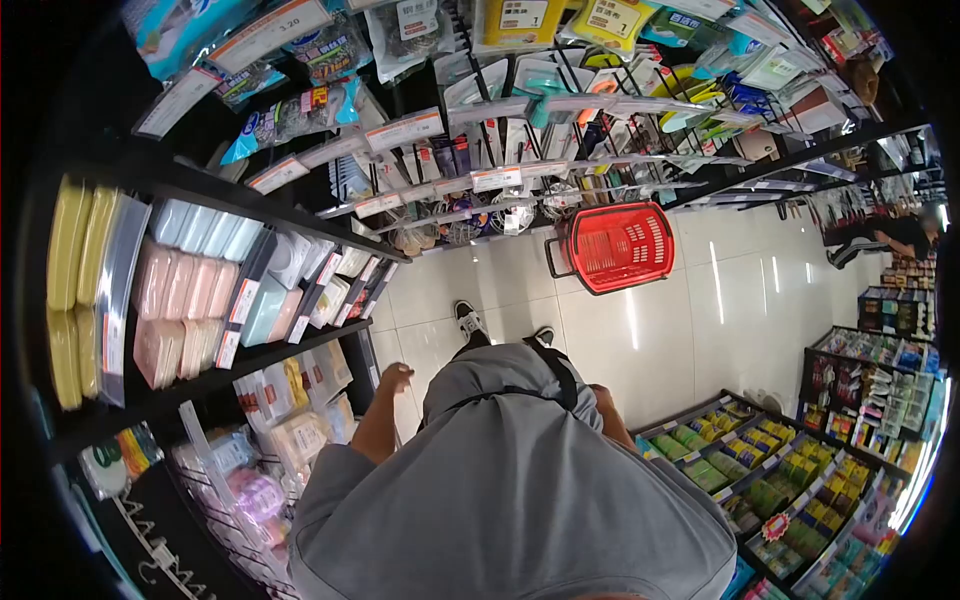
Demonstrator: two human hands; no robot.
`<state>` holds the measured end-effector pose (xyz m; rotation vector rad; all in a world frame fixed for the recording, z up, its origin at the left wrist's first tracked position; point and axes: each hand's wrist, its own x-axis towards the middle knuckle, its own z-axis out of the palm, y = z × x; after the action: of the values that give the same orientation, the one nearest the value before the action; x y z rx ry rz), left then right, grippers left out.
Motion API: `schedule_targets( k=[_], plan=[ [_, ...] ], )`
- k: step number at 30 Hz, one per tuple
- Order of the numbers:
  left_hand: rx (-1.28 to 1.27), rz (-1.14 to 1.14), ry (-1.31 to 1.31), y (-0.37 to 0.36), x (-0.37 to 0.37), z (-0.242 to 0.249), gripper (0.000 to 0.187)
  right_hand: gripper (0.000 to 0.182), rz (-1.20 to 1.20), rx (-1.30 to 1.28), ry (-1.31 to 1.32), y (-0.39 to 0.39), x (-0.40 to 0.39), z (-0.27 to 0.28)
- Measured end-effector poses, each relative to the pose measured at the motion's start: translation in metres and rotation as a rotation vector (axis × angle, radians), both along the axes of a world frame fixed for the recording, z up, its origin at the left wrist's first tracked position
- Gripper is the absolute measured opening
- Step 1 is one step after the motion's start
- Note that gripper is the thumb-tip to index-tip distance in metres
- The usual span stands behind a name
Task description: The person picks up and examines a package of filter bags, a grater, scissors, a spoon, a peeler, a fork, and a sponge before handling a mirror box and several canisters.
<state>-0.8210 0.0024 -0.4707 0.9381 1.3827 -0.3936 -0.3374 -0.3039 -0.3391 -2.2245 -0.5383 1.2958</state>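
left hand: loosely curled, holding nothing | right hand: grip cannot be told | red plastic shopping basket: on floor, looks empty

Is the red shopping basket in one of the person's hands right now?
No. The red shopping basket sits on the tiled floor ahead of the shoes, while the left hand hangs empty by the shelves.

Red basket, slotted sides; grey shirt; white floor tiles; yellow, pink sponge pkgs.
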Motion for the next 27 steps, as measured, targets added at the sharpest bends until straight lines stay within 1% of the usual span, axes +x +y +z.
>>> schedule_targets(
  k=[1, 2, 3, 4, 5, 6, 7, 9, 10, 11, 12, 13, 14, 15, 16, 17, 18, 19, 21, 22, 23, 24, 25, 26, 27],
  plan=[
    [-0.129, 0.289, -0.051, 0.010, 0.001, -0.020, 0.028, 0.021, 0.031, 0.032, 0.001, 0.001, 0.008, -0.002],
    [0.167, -0.067, -0.354, 0.016, -0.002, -0.017, 0.022, 0.022, -0.408, -0.132, 0.265, 0.015, 0.014, 0.002],
    [0.265, -0.028, -0.358, 0.021, 0.006, -0.027, 0.021, 0.022, -0.397, -0.125, 0.268, 0.021, 0.024, 0.007],
    [0.276, -0.024, -0.354, 0.004, 0.034, 0.022, 0.021, 0.023, -0.427, -0.091, 0.311, 0.024, 0.032, 0.010],
    [0.407, 0.193, -0.146, 0.019, 0.082, 0.091, 0.023, 0.024, -0.461, -0.057, 0.357, 0.025, 0.038, 0.010],
    [0.417, 0.190, -0.141, 0.015, 0.108, 0.109, 0.023, 0.025, -0.492, 0.000, 0.386, 0.024, 0.043, 0.011],
    [0.445, 0.174, -0.104, 0.011, 0.128, 0.121, 0.024, 0.025, -0.492, 0.008, 0.395, 0.024, 0.047, 0.015],
    [0.479, 0.150, -0.062, -0.003, 0.157, 0.129, 0.025, 0.027, -0.475, 0.034, 0.376, 0.023, 0.051, 0.028],
    [0.514, 0.028, -0.103, -0.011, 0.169, 0.130, 0.028, 0.026, -0.464, 0.042, 0.351, 0.016, 0.052, 0.028],
    [0.547, -0.095, -0.143, -0.019, 0.180, 0.129, 0.030, 0.024, -0.415, 0.085, 0.305, 0.003, 0.054, 0.011],
    [0.582, -0.156, -0.145, -0.030, 0.189, 0.127, 0.030, 0.024, -0.445, 0.079, 0.307, -0.015, 0.056, -0.002],
    [0.616, -0.217, -0.145, -0.042, 0.197, 0.126, 0.031, 0.025, -0.475, 0.072, 0.310, -0.026, 0.056, -0.001],
    [0.586, -0.235, -0.125, -0.053, 0.205, 0.134, 0.032, 0.025, -0.474, 0.072, 0.318, -0.051, 0.056, -0.015],
    [0.600, -0.312, -0.103, -0.062, 0.213, 0.144, 0.031, 0.026, -0.279, 0.179, 0.194, -0.085, 0.058, -0.040],
    [0.601, -0.328, -0.103, -0.072, 0.212, 0.135, 0.031, 0.027, -0.084, 0.284, 0.069, -0.105, 0.059, -0.054],
    [0.601, -0.345, -0.105, -0.081, 0.214, 0.132, 0.031, 0.026, -0.219, 0.056, 0.159, -0.108, 0.059, -0.035],
    [0.649, -0.263, -0.119, -0.089, 0.213, 0.130, 0.030, 0.026, -0.350, -0.172, 0.246, -0.112, 0.060, -0.013],
    [0.650, -0.265, -0.117, -0.089, 0.214, 0.133, 0.030, 0.026, -0.350, -0.171, 0.249, -0.120, 0.059, 0.002],
    [0.629, -0.219, -0.134, -0.087, 0.211, 0.138, 0.028, 0.026, -0.501, -0.250, 0.370, -0.139, 0.056, 0.021],
    [0.750, -0.219, -0.149, -0.085, 0.206, 0.126, 0.024, 0.026, -0.498, -0.252, 0.374, -0.140, 0.057, 0.025],
    [0.811, -0.182, -0.190, -0.077, 0.213, 0.138, 0.021, 0.026, -0.534, -0.303, 0.397, -0.143, 0.057, 0.026],
    [0.838, -0.150, -0.157, -0.064, 0.220, 0.150, 0.020, 0.026, -0.570, -0.354, 0.419, -0.145, 0.056, 0.026],
    [0.866, -0.119, -0.125, -0.049, 0.229, 0.159, 0.018, 0.026, -0.572, -0.356, 0.422, -0.148, 0.054, 0.015],
    [0.925, -0.054, -0.131, -0.029, 0.238, 0.168, 0.017, 0.026, -0.648, -0.340, 0.465, -0.154, 0.052, -0.012],
    [0.982, 0.013, -0.139, -0.006, 0.246, 0.172, 0.015, 0.027, -0.725, -0.322, 0.505, -0.156, 0.052, -0.026]
  ],
)
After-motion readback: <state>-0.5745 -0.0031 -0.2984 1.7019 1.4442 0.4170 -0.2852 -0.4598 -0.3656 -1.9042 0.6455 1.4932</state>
